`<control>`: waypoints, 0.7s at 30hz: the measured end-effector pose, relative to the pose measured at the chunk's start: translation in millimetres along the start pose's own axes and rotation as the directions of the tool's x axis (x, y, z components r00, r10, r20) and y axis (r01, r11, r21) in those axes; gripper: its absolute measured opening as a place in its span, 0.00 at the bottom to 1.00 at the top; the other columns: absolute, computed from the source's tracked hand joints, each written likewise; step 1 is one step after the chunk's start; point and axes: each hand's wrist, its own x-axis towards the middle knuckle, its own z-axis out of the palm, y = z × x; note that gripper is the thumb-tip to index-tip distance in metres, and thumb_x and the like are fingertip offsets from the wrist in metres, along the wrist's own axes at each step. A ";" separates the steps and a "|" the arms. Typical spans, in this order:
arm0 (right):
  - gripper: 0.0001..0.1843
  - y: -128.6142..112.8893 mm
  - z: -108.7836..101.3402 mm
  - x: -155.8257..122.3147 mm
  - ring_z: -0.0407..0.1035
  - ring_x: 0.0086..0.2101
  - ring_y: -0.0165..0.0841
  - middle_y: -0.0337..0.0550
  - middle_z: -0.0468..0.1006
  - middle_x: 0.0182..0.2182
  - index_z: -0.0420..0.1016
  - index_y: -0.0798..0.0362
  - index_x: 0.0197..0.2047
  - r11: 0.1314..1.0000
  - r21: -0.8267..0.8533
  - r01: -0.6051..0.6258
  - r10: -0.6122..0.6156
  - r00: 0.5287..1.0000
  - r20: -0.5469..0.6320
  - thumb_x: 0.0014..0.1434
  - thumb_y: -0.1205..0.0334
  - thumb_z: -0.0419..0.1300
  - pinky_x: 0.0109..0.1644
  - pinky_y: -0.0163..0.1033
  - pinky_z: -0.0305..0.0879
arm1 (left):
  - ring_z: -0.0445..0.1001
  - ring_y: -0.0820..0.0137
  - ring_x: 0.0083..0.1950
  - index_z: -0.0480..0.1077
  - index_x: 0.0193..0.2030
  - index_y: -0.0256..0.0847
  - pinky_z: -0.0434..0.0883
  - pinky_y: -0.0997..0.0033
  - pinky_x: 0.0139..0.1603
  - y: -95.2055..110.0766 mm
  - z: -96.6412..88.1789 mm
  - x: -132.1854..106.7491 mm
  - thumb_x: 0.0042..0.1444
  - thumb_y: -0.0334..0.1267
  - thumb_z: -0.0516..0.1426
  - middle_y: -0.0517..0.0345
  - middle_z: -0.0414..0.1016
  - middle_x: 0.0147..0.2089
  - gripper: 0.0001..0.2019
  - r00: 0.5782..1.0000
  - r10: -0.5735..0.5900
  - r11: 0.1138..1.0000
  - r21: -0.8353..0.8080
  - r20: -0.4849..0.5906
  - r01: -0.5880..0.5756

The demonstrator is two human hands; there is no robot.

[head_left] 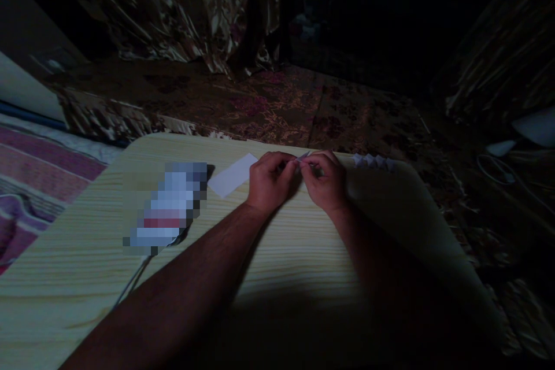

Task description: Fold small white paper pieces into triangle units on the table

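Observation:
Near the far edge of the wooden table point(295, 266), my left hand point(271, 179) and my right hand point(325, 178) meet, pinching a small piece of folded paper point(303, 156) between thumbs and fingers. Its pointed tip shows above the fingertips; the rest is covered by them. Just left of my left hand lies a flat white paper strip point(233, 176). To the right of my right hand, several small folded paper pieces point(373, 161) stand in a row along the table's far edge.
A blurred-out, phone-like device point(169, 202) rests on the left of the table, with a white cable point(130, 283) running toward me. Patterned cloth point(269, 104) and curtains point(208, 6) lie beyond. A striped textile point(39, 173) is at left. The room is dim.

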 end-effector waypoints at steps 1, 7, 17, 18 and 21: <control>0.04 -0.4 0.0 0.3 0.70 0.38 0.33 0.42 0.75 0.33 0.73 0.49 0.33 1.000 0.008 -0.014 0.014 1.000 -0.002 0.59 0.65 0.58 0.43 0.40 0.69 | 0.72 0.71 0.34 0.76 0.35 0.39 0.68 0.72 0.37 -0.6 0.5 0.5 0.56 0.42 0.58 0.55 0.78 0.33 0.09 1.000 -0.022 1.000 -0.019 0.001 0.022; 0.06 -3.0 2.0 0.7 0.69 0.32 0.30 0.39 0.77 0.30 0.75 0.51 0.32 0.990 0.057 -0.130 0.128 0.991 0.025 0.59 0.62 0.58 0.38 0.36 0.66 | 0.73 0.72 0.32 0.77 0.35 0.38 0.69 0.74 0.35 -2.6 2.9 4.0 0.54 0.43 0.61 0.56 0.79 0.32 0.10 0.986 -0.158 0.967 -0.195 0.046 0.164; 0.03 2.6 2.7 4.8 0.71 0.42 0.33 0.44 0.76 0.40 0.74 0.51 0.30 0.974 0.168 -0.150 0.162 0.985 -0.059 0.55 0.62 0.61 0.42 0.38 0.68 | 0.72 0.73 0.30 0.75 0.32 0.38 0.69 0.74 0.33 -4.2 2.7 7.2 0.51 0.42 0.62 0.58 0.77 0.30 0.09 0.965 -0.259 0.902 -0.349 0.038 0.255; 0.04 3.2 3.4 5.1 0.71 0.43 0.34 0.44 0.76 0.41 0.74 0.51 0.30 0.966 0.197 -0.165 0.179 0.982 -0.060 0.55 0.62 0.61 0.43 0.38 0.68 | 0.72 0.73 0.30 0.75 0.32 0.38 0.69 0.75 0.33 -3.9 2.6 7.6 0.51 0.42 0.63 0.58 0.77 0.30 0.09 0.962 -0.271 0.894 -0.359 0.044 0.268; 0.06 4.0 6.9 4.1 0.72 0.39 0.33 0.42 0.78 0.38 0.73 0.51 0.31 0.921 0.285 -0.266 0.280 0.960 -0.009 0.56 0.58 0.61 0.41 0.38 0.69 | 0.70 0.74 0.28 0.74 0.33 0.37 0.67 0.76 0.30 -2.8 2.3 8.1 0.50 0.43 0.63 0.59 0.75 0.28 0.10 0.947 -0.313 0.861 -0.399 0.070 0.314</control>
